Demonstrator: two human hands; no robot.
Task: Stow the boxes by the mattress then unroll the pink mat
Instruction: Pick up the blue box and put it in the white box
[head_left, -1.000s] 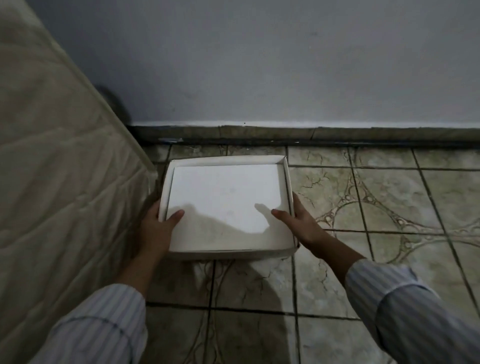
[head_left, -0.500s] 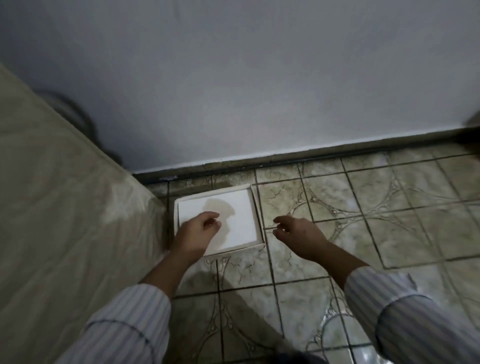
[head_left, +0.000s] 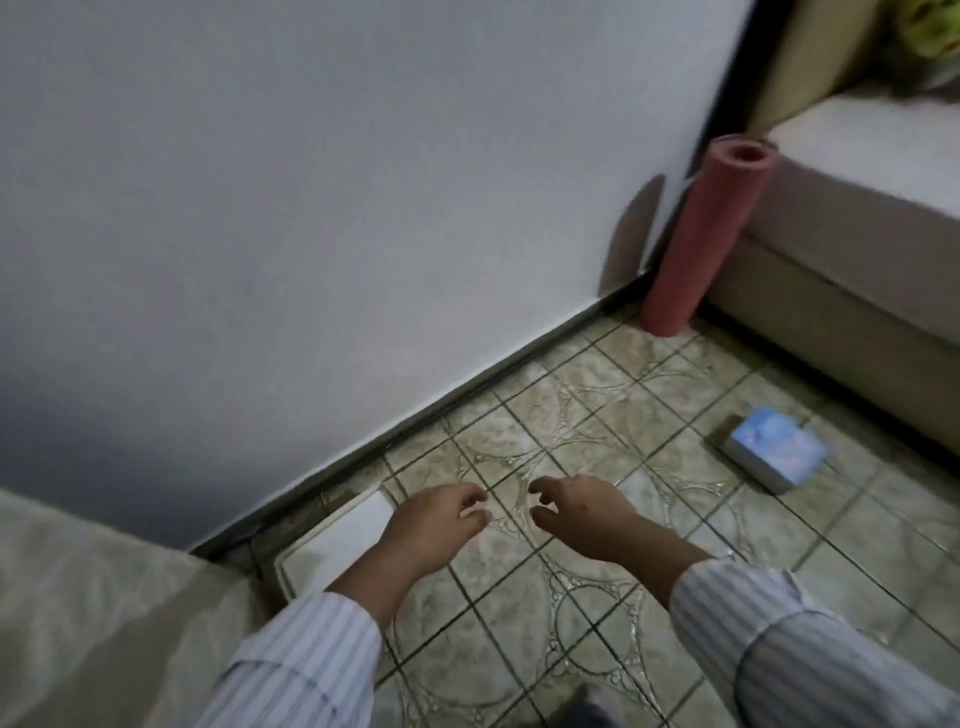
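Both hands, left (head_left: 434, 525) and right (head_left: 582, 509), loosely curled and empty mid-frame, white box (head_left: 332, 545) stowed beside mattress (head_left: 104, 623) lower left, probably next reach right for blue box (head_left: 769, 447), pink mat (head_left: 701, 234) upright upper right, not yet unrolled.

Single view: head-worn wide-angle camera, facing forward and down, tilted. Near field: both hands (head_left: 498, 519) over the tiled floor (head_left: 649, 597). Far field: wall (head_left: 363, 208) and floor corner, upper right.
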